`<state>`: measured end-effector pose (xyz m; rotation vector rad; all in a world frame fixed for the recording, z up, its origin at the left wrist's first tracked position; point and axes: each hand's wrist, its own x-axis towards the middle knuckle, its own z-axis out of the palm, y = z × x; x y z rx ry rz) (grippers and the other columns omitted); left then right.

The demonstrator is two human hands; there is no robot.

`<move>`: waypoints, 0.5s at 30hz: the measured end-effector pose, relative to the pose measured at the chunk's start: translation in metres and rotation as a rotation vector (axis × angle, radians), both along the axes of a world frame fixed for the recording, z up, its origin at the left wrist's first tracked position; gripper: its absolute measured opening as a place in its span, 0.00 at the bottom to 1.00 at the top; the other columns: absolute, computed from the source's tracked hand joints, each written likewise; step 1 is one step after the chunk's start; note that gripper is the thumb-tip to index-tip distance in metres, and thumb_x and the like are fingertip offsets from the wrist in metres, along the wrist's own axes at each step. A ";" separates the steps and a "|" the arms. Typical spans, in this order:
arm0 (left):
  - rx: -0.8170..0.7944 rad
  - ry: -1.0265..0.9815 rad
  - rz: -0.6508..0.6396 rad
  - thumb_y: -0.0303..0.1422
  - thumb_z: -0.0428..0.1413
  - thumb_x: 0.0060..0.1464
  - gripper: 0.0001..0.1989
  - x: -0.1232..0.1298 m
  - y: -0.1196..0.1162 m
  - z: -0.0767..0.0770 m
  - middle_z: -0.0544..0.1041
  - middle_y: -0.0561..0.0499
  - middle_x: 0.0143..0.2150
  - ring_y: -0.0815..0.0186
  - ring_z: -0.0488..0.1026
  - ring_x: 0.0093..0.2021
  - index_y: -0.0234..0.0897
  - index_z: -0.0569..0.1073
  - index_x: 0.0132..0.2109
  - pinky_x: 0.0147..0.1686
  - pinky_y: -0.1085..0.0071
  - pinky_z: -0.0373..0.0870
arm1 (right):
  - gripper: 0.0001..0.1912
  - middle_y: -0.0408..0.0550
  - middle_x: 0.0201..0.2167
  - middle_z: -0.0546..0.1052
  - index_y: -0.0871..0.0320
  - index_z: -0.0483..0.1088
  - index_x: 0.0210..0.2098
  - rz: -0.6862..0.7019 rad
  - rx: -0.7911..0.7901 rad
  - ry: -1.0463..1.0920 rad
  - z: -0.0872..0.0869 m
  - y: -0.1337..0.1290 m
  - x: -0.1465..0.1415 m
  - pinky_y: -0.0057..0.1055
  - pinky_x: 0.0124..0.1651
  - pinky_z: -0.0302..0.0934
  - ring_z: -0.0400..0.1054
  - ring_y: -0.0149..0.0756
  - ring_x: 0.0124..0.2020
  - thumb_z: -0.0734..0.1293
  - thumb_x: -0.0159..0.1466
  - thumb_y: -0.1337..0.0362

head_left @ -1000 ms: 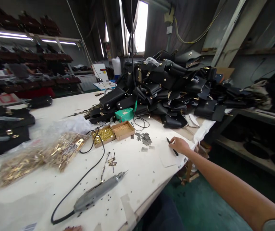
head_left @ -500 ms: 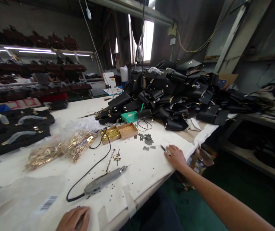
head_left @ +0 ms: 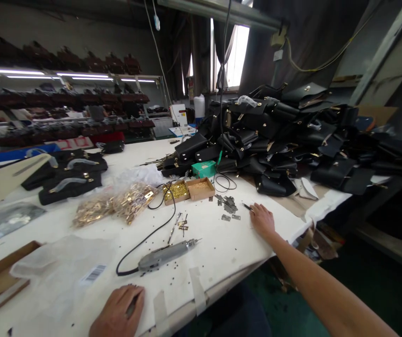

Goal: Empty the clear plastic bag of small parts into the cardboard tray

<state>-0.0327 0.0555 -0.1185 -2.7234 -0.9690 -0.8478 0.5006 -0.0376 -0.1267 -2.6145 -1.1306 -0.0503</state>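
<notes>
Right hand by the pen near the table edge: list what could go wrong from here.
1. The right hand lies on the pen, beside loose metal plates; a sweep could scatter them.
2. The power tool's black cord loops past the open boxes of gold hardware; a tug might tip them.
3. The left hand rests near the table edge, amid tiny dark bits that could roll off.

You work on a white tabletop (head_left: 222,243). Your grey rotary tool (head_left: 166,255) trails a black cord (head_left: 148,234) near the front edge. Gold fittings fill the clear bags (head_left: 116,206) and two tan boxes (head_left: 189,189) mid-table. A teal box (head_left: 204,168) sits before the black bags (head_left: 281,131) heaped at the far right corner.
</notes>
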 end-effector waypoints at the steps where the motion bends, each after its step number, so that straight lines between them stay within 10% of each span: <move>1: 0.001 -0.003 0.012 0.39 0.50 0.65 0.12 0.001 -0.002 0.002 0.79 0.52 0.41 0.64 0.76 0.44 0.41 0.77 0.41 0.48 0.71 0.73 | 0.25 0.46 0.68 0.62 0.53 0.68 0.63 -0.001 0.013 0.007 -0.001 0.002 0.001 0.49 0.68 0.50 0.51 0.45 0.70 0.53 0.72 0.59; 8: -0.179 -0.093 0.102 0.30 0.51 0.65 0.08 0.006 -0.013 0.006 0.76 0.50 0.39 0.65 0.74 0.42 0.38 0.75 0.39 0.44 0.68 0.72 | 0.33 0.57 0.62 0.69 0.65 0.70 0.61 -0.008 0.420 -0.043 0.005 0.000 -0.008 0.50 0.67 0.55 0.61 0.53 0.63 0.56 0.68 0.48; 11: -0.198 -0.197 0.109 0.28 0.52 0.64 0.07 0.007 -0.025 0.011 0.75 0.49 0.38 0.65 0.74 0.41 0.38 0.75 0.39 0.43 0.68 0.71 | 0.33 0.57 0.55 0.74 0.63 0.73 0.56 0.223 0.679 -0.050 0.013 -0.029 -0.068 0.46 0.63 0.61 0.67 0.51 0.58 0.60 0.66 0.42; 15: -0.255 -0.304 0.065 0.25 0.53 0.62 0.06 0.017 -0.085 0.018 0.75 0.49 0.35 0.65 0.73 0.38 0.38 0.74 0.40 0.38 0.68 0.69 | 0.17 0.46 0.46 0.79 0.51 0.78 0.46 0.625 0.528 0.284 -0.016 -0.105 -0.188 0.29 0.49 0.70 0.76 0.39 0.44 0.67 0.65 0.48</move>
